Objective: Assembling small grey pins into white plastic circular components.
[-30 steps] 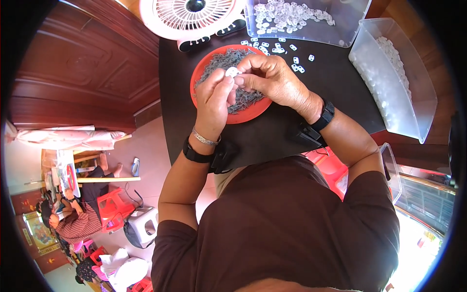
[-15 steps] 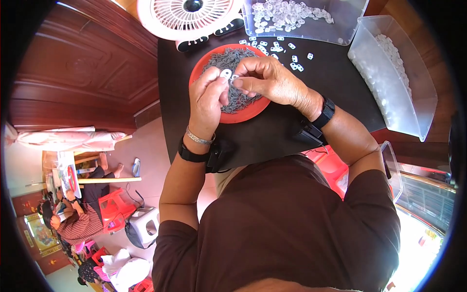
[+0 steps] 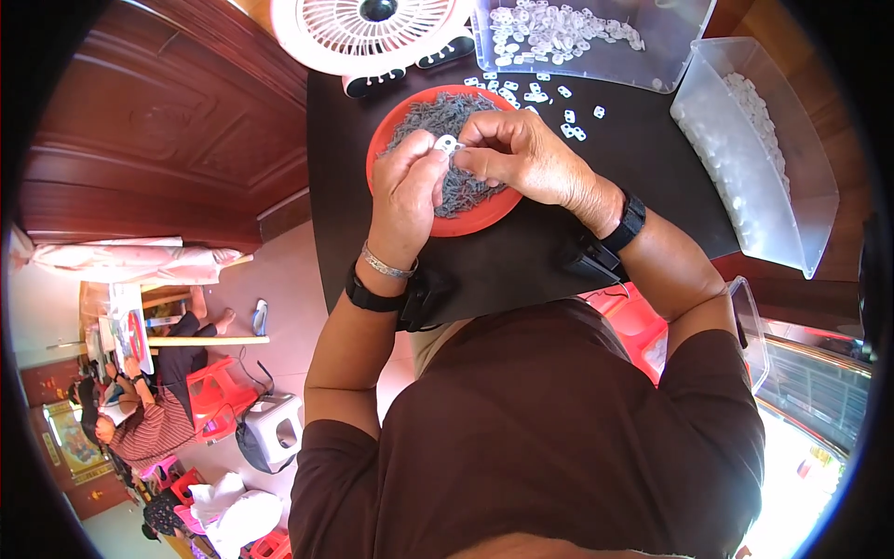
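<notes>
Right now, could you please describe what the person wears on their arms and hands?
The hands are bare. The left wrist carries a thin silver bangle above a black band with a small black device. The right wrist carries a black band, like a watch strap. Short dark brown sleeves end above the elbows.

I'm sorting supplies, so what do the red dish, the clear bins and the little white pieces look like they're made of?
Red dish: likely plastic, with a smooth, evenly coloured rim.
Clear bins: translucent, slightly frosted plastic; contents show through the walls.
Little white pieces: probably moulded plastic, glossy and identical; the left hand and right hand pinch one.
</notes>
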Demonstrator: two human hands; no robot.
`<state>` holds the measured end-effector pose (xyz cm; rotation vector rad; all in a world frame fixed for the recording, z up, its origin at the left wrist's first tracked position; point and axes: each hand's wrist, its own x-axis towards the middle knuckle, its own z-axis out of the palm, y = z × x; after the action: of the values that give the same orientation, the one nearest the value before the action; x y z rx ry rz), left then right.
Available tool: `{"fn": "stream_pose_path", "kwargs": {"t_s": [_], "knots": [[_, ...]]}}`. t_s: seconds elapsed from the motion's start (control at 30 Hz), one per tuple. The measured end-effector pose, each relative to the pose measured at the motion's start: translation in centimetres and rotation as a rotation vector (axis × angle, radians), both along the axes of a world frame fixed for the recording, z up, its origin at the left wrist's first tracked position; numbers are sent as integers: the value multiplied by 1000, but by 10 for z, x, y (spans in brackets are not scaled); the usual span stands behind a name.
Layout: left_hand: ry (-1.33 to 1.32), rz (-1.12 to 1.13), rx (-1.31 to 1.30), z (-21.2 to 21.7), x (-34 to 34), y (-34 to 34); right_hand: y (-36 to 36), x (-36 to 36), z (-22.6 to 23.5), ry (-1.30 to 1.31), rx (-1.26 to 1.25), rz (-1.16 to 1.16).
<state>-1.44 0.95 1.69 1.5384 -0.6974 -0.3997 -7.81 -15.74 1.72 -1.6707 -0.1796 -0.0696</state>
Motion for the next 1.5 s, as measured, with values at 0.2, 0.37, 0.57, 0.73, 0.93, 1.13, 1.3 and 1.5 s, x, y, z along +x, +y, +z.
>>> {"fn": "stream_pose_path", "kwargs": {"t_s": [0.2, 0.37, 0.57, 0.73, 0.93, 1.13, 1.3, 1.5], "knots": [[39, 1, -14, 0, -1, 0, 2, -2, 1, 2, 22, -7], [148, -71, -51, 2, 3, 2, 5, 2, -5, -81, 124, 7], [237, -98, -19, 3, 4, 5, -1, 3, -5, -421, -254, -72], [249, -153, -24, 2, 6, 7, -1, 4, -6, -637, -414, -124], [188, -209, -32, 5, 8, 10, 0, 2, -3, -634, -375, -81], [94, -192, 0, 15, 1, 11, 4, -3, 0, -662, -334, -102], [-51, -142, 42, 18, -4, 13, 4, -2, 0, -690, -334, -118], [-158, -113, -30, 15, -3, 11, 6, -4, -1, -639, -283, -114]]}}
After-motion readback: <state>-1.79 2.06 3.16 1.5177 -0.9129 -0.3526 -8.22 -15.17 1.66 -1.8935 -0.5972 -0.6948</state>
